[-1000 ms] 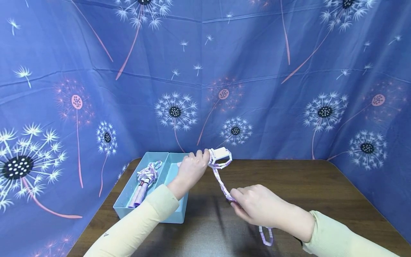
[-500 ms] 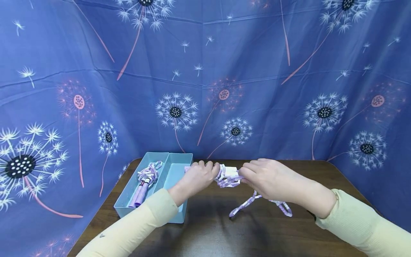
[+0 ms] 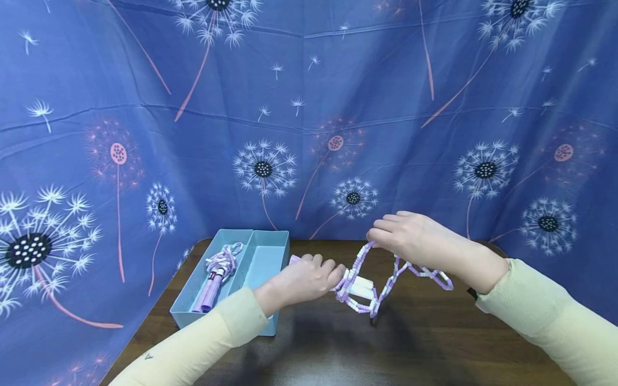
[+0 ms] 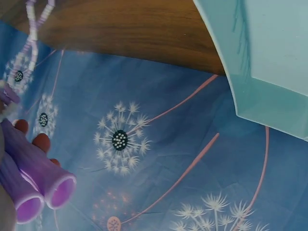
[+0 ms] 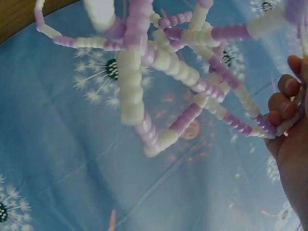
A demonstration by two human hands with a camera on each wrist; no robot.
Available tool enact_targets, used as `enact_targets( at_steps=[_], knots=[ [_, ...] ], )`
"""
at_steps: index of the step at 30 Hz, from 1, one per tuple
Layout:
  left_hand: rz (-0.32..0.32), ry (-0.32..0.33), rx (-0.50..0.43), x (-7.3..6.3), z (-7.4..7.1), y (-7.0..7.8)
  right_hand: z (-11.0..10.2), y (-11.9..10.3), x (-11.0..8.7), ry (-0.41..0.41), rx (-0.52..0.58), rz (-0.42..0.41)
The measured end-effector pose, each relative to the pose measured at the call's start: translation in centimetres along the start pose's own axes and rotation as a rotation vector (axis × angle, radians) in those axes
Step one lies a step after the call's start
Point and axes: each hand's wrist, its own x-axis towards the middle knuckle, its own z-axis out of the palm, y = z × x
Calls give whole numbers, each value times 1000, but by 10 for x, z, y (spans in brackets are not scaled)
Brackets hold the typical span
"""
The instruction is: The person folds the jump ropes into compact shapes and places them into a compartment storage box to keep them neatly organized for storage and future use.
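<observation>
A jump rope of purple and white beads (image 3: 358,261) is stretched between the two hands above the table. The left hand (image 3: 309,279) grips its two handles side by side; their hollow purple ends (image 4: 45,168) stick out in the left wrist view. White handle ends (image 3: 361,288) show past the fingers on the other side, with rope wound around them. Raised to the right, the right hand (image 3: 420,238) holds the rope's strands in curled fingers (image 5: 284,103). From it one loop sags toward the handles and another hangs out to the right.
A light blue divided box (image 3: 248,268) stands on the left of the brown wooden table (image 3: 434,343). Its left compartment holds a second, bundled jump rope (image 3: 214,287). Blue cloth with dandelions (image 3: 309,107) hangs behind the table.
The right hand has risen and moved right and away from the body, drawing rope strands up from the handles. The left hand, holding the handles, has moved slightly right and lower.
</observation>
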Motion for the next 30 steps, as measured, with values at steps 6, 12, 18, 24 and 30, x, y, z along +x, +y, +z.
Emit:
enact_targets(
  at_steps=[6, 12, 18, 24, 30],
  knots=[
    [42, 138, -27, 3, -8, -2, 10, 13, -7, 13, 7, -29],
    [52, 282, 9, 6, -12, -10, 23, 22, -16, -4, 61, -17],
    [19, 361, -16, 12, -18, -16, 42, 23, -21, 8, 132, 18],
    [-103, 369, -37, 18, -32, -23, 61, 12, -25, 9, 242, 127],
    [-198, 379, -3, 26, -35, -31, 71, -8, -27, -109, 528, 401]
  ],
)
